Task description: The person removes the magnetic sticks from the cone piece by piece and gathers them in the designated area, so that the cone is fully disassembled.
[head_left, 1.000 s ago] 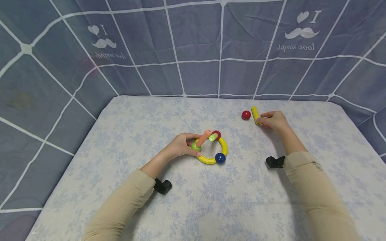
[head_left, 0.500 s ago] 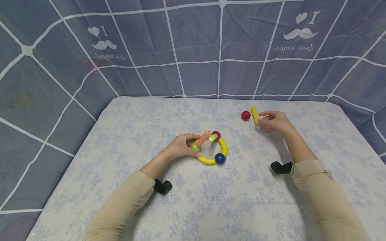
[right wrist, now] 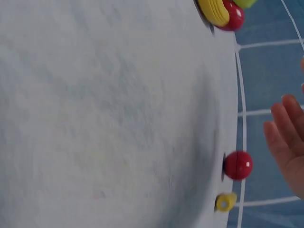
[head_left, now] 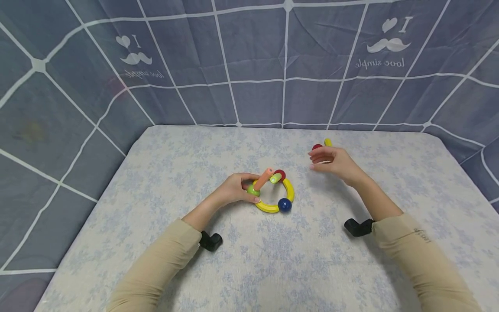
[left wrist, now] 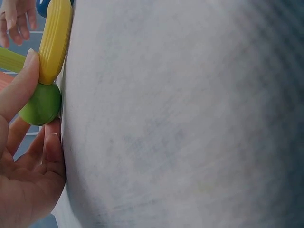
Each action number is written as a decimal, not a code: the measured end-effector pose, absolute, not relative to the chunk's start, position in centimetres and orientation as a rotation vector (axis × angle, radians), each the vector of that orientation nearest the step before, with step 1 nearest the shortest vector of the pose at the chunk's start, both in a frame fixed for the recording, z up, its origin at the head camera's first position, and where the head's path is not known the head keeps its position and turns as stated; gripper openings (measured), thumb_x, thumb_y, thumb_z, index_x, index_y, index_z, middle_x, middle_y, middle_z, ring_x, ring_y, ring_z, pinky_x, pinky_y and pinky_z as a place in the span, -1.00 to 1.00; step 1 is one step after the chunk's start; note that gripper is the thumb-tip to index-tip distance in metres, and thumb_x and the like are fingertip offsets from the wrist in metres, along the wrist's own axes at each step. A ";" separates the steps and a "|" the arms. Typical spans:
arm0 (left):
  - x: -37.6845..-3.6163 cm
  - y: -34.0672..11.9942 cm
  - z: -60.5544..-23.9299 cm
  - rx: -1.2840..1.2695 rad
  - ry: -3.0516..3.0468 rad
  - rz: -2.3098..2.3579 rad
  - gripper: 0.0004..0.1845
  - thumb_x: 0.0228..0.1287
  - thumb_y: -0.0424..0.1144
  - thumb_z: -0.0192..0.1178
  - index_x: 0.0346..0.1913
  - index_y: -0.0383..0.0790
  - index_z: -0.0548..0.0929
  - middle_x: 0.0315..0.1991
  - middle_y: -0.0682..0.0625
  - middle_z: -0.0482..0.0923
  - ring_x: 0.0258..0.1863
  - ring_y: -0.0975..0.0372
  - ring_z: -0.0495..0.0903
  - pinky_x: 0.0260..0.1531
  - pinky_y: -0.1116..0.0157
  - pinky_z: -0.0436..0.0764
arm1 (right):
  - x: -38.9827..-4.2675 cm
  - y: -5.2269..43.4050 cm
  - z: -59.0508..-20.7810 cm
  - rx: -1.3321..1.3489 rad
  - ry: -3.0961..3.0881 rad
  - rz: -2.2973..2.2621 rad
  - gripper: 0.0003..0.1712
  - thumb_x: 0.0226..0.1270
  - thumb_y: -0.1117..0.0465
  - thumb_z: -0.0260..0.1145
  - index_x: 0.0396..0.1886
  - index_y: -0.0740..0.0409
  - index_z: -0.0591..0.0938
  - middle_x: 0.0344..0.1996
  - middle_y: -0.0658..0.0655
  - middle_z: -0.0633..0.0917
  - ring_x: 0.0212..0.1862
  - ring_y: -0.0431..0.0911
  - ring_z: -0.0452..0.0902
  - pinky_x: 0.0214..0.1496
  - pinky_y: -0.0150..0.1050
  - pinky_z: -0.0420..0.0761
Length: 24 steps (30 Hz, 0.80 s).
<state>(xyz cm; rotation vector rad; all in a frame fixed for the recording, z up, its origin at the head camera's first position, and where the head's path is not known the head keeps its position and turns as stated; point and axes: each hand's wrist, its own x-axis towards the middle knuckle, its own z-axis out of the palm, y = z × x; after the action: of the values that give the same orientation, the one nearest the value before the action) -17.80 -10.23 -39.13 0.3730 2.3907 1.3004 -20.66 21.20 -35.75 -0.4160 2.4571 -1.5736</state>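
Note:
A ring of yellow curved rods (head_left: 267, 208) and balls lies mid-table. My left hand (head_left: 230, 189) grips its green ball (left wrist: 42, 105) between thumb and fingers at the ring's left. From this ball an orange rod (head_left: 263, 179) leans upward. A light green rod (head_left: 275, 178) sticks out by the dark red ball (head_left: 280, 173) at the back, and a blue ball (head_left: 284, 205) sits at the front right. My right hand (head_left: 338, 164) holds nothing, its fingers loosely bent above the table. Behind it are a loose red ball (right wrist: 238, 165) and a yellow rod (right wrist: 225, 202), partly hidden in the head view.
A pale table (head_left: 273, 260) with a blue floral pattern carries everything. Blue-grey cloth (head_left: 257, 102) with white grid lines hangs behind and beside it. A black wrist device (head_left: 211, 241) shows at the left cuff and another (head_left: 358, 227) at the right one.
My right hand has left the loose yellow rod and moved left, now in front of the loose red ball. My left hand and the ring have stayed put.

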 end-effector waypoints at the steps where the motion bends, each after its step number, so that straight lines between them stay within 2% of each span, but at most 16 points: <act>1: -17.8 -10.2 -39.1 0.372 2.392 1.299 -0.31 -0.14 -0.26 0.51 0.18 -0.10 0.54 0.06 0.03 0.50 -0.28 0.19 0.34 -0.32 0.34 0.36 | -20.6 20.8 -35.8 -0.440 2.448 -1.563 -0.46 0.14 0.28 0.39 0.08 0.44 0.49 -0.02 0.39 0.52 -0.05 -0.04 0.52 -0.12 -0.41 0.54; 6: -17.8 -10.2 -39.1 0.376 2.394 1.298 -0.31 -0.15 -0.27 0.51 0.17 -0.10 0.55 0.04 0.04 0.51 -0.30 0.19 0.34 -0.34 0.34 0.35 | -20.2 19.1 -36.1 -0.528 2.406 -1.511 -0.46 0.10 0.27 0.42 0.06 0.42 0.51 0.02 0.39 0.52 0.08 0.18 0.45 -0.02 -0.28 0.53; 12: -17.8 -10.2 -39.1 0.389 2.402 1.293 -0.31 -0.16 -0.27 0.52 0.16 -0.12 0.55 0.04 0.03 0.52 -0.31 0.20 0.35 -0.34 0.34 0.36 | -20.0 17.0 -36.6 -0.692 2.415 -1.449 -0.50 0.05 0.28 0.45 0.01 0.37 0.57 -0.02 0.30 0.59 0.05 0.13 0.47 0.09 -0.01 0.46; 24: -17.8 -10.3 -39.0 0.414 2.387 1.311 -0.33 -0.14 -0.29 0.51 0.16 -0.12 0.56 -0.01 0.02 0.53 -0.39 0.21 0.34 -0.42 0.35 0.34 | -20.1 14.6 -37.1 -0.833 2.454 -1.378 -0.61 0.00 0.26 0.49 -0.11 0.19 0.66 -0.17 0.12 0.67 -0.08 0.00 0.52 0.02 -0.06 0.51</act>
<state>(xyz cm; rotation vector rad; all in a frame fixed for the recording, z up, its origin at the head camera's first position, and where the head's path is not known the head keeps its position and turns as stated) -17.76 -10.27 -38.99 0.4143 2.3868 1.3114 -20.11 14.59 -37.10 -0.8325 2.4540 -1.3779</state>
